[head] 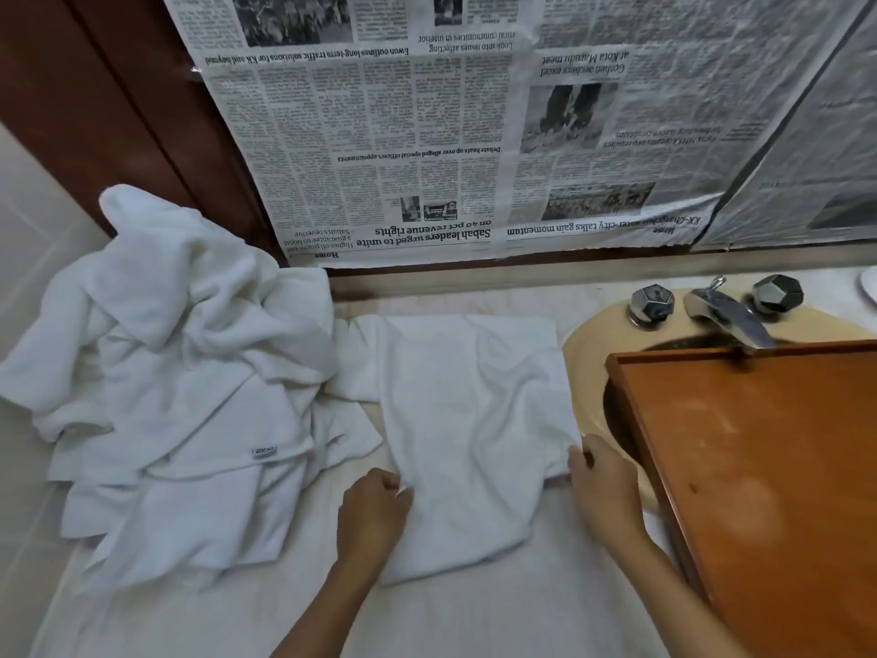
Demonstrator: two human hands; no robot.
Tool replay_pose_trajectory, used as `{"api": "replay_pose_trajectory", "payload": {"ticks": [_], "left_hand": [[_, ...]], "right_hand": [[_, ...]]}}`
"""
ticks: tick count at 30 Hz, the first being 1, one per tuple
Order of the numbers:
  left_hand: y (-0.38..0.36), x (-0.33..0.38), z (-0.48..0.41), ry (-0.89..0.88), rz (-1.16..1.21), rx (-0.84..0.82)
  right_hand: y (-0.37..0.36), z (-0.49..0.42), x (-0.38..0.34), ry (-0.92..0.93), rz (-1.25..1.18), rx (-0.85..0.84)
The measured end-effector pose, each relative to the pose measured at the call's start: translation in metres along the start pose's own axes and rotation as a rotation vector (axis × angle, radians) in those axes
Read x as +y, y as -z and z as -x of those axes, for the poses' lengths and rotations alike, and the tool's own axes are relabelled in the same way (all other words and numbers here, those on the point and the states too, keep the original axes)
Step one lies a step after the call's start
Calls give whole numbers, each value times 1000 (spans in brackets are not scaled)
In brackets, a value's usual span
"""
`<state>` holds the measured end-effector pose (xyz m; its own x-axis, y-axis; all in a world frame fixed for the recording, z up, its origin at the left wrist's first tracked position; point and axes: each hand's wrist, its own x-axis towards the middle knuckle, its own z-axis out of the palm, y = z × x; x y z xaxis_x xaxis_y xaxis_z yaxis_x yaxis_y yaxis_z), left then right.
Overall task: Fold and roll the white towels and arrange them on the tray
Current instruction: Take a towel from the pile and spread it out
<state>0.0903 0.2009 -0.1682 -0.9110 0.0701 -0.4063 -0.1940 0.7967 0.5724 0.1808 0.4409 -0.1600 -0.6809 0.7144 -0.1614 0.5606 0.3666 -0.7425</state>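
Observation:
A white towel [470, 420] lies folded into a long strip on the counter in front of me, wrinkled across its middle. My left hand [375, 510] pinches its left edge with curled fingers. My right hand [605, 486] grips its right edge near the sink. A heap of unfolded white towels [180, 372] is piled to the left. The brown wooden tray [759, 467] sits at the right, across the sink, with nothing on it.
A cream sink [588, 344] with a chrome faucet [731, 315] and two knobs lies under the tray's far end. Newspaper [427, 135] covers the wall behind. Another white cloth [474, 619] is spread over the near counter.

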Motion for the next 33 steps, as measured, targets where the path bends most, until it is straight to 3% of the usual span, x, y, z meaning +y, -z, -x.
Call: {"api": "replay_pose_trajectory", "payload": {"ticks": [6,10,13,16,21,24,29,33], "left_hand": [[43,9,6,62,707,-56],[85,11,14,26,845,-17],[114,5,32,20,947,-48],[111,-25,59,48,833,-97],[67,-108,94,255,274,-319],[54,-130,100,178,-19,-275],[50,-124,94,64,-27,-171],[57,-127,90,75,69,-181]], "right_hand": [[54,8,-31,-24,-566,-24],[85,21,-41,-80,-701,9],[97,46,-40,-120,-694,-57],[91,72,-7,-209,-458,-190],[61,117,69,-369,310,-497],[47,136,81,-412,336,-438],[34,136,68,-320,309,-251],[34,134,67,-362,206,-241]]}}
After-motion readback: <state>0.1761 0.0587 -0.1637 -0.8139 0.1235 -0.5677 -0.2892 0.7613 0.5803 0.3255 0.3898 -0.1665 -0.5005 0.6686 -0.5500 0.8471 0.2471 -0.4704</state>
